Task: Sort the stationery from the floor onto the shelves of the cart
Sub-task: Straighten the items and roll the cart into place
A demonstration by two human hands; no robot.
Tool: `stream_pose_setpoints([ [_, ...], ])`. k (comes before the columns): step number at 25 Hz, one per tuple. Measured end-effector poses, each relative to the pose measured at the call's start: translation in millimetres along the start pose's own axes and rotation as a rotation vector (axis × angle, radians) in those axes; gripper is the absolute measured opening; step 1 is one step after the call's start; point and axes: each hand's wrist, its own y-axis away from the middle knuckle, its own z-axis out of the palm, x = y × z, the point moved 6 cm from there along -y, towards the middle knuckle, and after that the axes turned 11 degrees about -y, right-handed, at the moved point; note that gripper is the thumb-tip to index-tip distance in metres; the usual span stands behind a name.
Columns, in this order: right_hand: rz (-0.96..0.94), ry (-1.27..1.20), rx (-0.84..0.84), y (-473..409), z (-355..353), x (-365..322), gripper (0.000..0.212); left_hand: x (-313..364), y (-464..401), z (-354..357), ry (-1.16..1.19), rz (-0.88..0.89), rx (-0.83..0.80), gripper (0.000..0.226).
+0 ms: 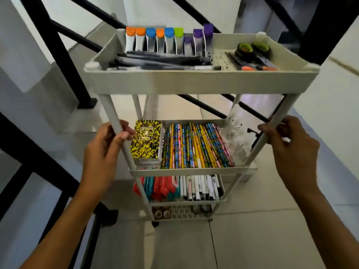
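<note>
A white cart (202,80) stands on the tiled floor (252,239). The left hand (108,144) grips its post at 9 o'clock, the right hand (287,140) the post at 3 o'clock. The top shelf holds colour-capped clips (169,40) and dark pens (161,61) at 12 o'clock; the middle shelf holds a yellow notebook (146,140) beside patterned pencils (196,146).

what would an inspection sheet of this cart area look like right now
surface: pale tiled floor; no stationery seen lying on it.
job's things: white cart; top shelf has coloured-cap clips, dark pens and scissors; second shelf has a yellow-black notebook beside patterned pencils; third shelf has red and teal packs and white markers.
clutter: nothing seen.
hands: left hand grips the front left post; right hand grips the front right post.
cables: nothing seen.
surroundings: black stair railing behind the cart.
</note>
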Motion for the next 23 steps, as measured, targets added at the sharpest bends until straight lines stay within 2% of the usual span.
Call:
stream_pose_setpoints([
  [6,-0.191,0.008,0.078,2.2,6.2,11.4,0.03,-20.0,-5.6,6.5,0.07,0.236,0.101,0.014],
  [10,-0.236,-0.046,0.11,4.7,8.2,14.1,0.025,-25.7,-6.6,10.5,0.084,0.306,0.113,0.014],
  [19,-0.181,-0.142,0.052,8.3,11.9,25.6,0.033,-22.8,-3.6,7.0,0.044,0.195,0.093,0.021],
  [21,-0.101,-0.233,0.034,27.5,13.8,50.4,0.034,-35.0,7.3,2.0,0.0,0.156,0.152,0.03],
  [23,0.057,-0.351,0.029,54.4,22.0,99.2,0.041,-70.1,30.7,-0.5,-0.053,0.053,0.265,0.044],
])
